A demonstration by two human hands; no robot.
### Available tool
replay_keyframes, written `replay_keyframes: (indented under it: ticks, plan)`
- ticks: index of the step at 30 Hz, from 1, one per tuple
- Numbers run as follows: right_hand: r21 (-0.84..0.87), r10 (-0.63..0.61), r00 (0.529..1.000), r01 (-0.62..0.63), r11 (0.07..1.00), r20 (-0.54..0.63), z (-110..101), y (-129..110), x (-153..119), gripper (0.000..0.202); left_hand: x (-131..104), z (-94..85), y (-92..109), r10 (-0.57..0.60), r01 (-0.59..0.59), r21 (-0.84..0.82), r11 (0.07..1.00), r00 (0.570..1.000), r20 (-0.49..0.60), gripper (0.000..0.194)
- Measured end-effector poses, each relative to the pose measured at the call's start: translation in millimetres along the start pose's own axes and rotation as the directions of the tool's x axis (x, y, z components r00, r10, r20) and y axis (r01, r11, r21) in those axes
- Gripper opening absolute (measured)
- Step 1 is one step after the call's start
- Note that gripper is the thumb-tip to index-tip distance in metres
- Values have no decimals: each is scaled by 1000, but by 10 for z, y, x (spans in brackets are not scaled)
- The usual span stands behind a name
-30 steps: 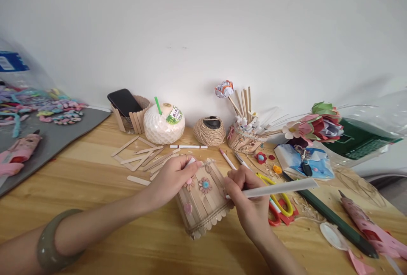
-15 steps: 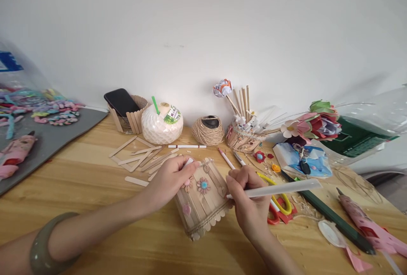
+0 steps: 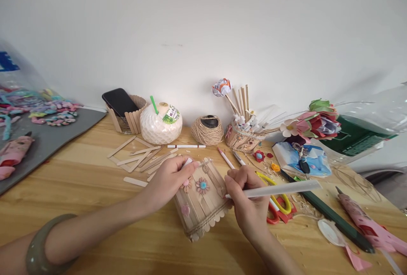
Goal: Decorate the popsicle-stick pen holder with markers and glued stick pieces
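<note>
A craft-stick panel [image 3: 206,205] with small paper flowers, a pink heart and twine along its edges is tilted above the wooden table. My left hand [image 3: 168,181] grips its upper left edge, and a white cap-like piece [image 3: 188,162] shows between thumb and fingers. My right hand [image 3: 246,196] is closed on a white pen [image 3: 280,189], whose tip is at the panel's right side. A flower with a blue centre [image 3: 202,186] sits on the panel's upper half. Whether the tip touches the wood cannot be made out.
Loose craft sticks [image 3: 144,156] lie behind my left hand. Farther back are a coconut [image 3: 161,125], a twine ball [image 3: 207,130] and a decorated pot [image 3: 243,137]. Yellow-handled scissors [image 3: 286,205], a dark green tool [image 3: 337,217] and a pink glue gun [image 3: 365,226] lie at right.
The view has shifted slightly. The pen tip has moved a little left and up along the panel's right side, and both hands keep their grips.
</note>
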State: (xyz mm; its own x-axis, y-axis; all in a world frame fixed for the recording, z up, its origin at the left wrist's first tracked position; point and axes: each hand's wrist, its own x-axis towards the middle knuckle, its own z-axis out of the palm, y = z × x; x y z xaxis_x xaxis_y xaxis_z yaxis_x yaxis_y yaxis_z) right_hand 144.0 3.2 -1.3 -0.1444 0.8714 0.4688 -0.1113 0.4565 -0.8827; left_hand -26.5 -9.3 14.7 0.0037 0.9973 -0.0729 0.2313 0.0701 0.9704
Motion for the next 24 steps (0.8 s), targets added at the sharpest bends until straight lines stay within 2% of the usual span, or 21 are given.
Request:
replay_keyframes:
  ticks: [2, 8, 15, 24]
  plan:
    - [-12, 9, 1000, -9, 1000, 3, 0, -2, -1, 35, 2, -2, 8, -2, 2, 3, 1000, 1000, -2, 40]
    - [-29, -3, 996, 0, 1000, -86, 22, -4, 6, 35, -2, 1, 35, 7, -7, -2, 1000, 1000, -1, 40]
    - [-37, 8, 1000, -8, 999, 6, 0, -11, -14, 36, -16, 2, 24, 7, -8, -5, 1000, 1000, -7, 39]
    - [-47, -4, 987, -3, 999, -158, 46, -54, 42, 36, -19, 1, 30, 17, -17, -5, 1000, 1000, -1, 40]
